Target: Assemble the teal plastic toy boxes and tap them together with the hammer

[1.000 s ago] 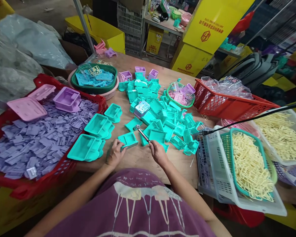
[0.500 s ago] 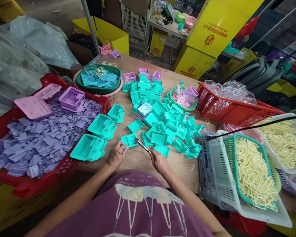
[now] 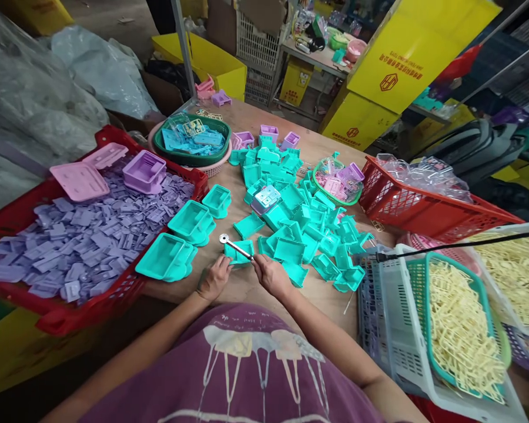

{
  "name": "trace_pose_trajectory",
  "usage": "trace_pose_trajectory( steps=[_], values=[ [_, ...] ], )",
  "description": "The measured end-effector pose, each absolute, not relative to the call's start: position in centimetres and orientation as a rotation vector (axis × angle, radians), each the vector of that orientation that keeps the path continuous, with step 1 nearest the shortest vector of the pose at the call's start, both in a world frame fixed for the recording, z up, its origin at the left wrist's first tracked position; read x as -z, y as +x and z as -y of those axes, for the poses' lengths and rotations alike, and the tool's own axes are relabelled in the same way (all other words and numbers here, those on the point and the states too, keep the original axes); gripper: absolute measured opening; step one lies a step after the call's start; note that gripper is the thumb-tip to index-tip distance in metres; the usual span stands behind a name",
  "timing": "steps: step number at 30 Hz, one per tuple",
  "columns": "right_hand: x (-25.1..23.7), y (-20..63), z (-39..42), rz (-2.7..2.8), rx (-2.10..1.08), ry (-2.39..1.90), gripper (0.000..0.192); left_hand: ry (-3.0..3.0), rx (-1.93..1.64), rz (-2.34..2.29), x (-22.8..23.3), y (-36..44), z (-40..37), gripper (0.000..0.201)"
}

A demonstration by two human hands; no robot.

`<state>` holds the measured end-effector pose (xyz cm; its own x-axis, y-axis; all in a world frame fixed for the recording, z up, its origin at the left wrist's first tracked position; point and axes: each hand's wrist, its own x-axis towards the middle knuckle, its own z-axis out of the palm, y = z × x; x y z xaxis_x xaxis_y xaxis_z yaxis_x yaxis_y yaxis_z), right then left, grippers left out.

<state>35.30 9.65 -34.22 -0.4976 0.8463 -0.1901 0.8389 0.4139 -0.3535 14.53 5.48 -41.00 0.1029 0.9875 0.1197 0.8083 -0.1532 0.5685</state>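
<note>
My left hand [image 3: 215, 278] is closed on the near left corner of a shallow teal plastic tray [image 3: 243, 251]. In my right hand [image 3: 271, 275] is a thin metal tool with a round head [image 3: 238, 249]. Its shaft crosses above the tray, and the head is over the tray's left end, apart from my left fingers. Left of my hands stand three teal box-shaped pieces [image 3: 167, 257] in a row. Beyond my right hand lies a heap of teal plastic pieces [image 3: 291, 244], with a purple box with a pale lid [image 3: 265, 198] among them.
At left, a red crate [image 3: 108, 305] holds flat purple pieces. A green basket [image 3: 161, 147] of blue parts stands at the back. To the right are a red basket [image 3: 405, 205] of clear plastic and a white basket [image 3: 405, 320] around a teal tray of yellow pieces.
The tool's round head has moved left across the tray, from its right end to its left. My right hand has moved slightly left. The camera view has shifted.
</note>
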Motion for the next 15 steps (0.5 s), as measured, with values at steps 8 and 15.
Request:
trace_pose_trajectory(
  steps=[8,15],
  values=[
    [33.8,37.9,-6.3,2.478,-0.710,-1.509,0.035,1.792,-0.854,-1.724,41.7,14.0,-5.8,0.005],
    [35.7,40.3,-3.3,2.362,-0.843,-1.515,0.033,1.501,-0.867,-1.767,42.2,13.1,-5.4,0.024]
  ],
)
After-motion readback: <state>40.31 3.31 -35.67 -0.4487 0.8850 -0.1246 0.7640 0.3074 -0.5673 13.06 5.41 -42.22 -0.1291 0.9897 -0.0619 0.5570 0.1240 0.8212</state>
